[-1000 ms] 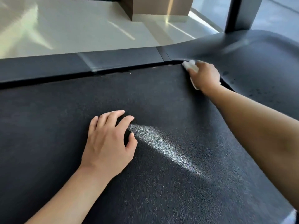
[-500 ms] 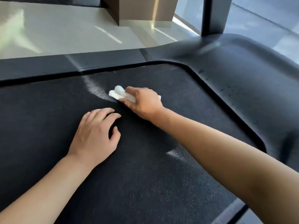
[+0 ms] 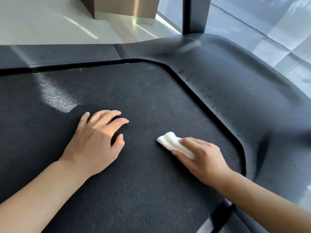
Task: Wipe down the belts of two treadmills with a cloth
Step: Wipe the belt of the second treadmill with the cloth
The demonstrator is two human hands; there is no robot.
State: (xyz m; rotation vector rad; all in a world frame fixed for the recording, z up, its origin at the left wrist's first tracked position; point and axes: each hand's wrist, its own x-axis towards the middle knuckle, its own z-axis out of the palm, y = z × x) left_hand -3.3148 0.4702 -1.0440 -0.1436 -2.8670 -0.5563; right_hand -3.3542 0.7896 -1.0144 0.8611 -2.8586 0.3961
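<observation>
Here, cloth [image 3: 173, 143] on belt [image 3: 143, 101]

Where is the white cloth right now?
In the head view, the white cloth lies on the treadmill belt, right of centre, held under the right hand and sticking out towards the left hand resting nearby.

Gym or fitness room: I kneel over a treadmill belt [image 3: 134, 98], dark frame [image 3: 244, 81], upright post [image 3: 193, 14], glossy pale floor [image 3: 42, 22].
</observation>
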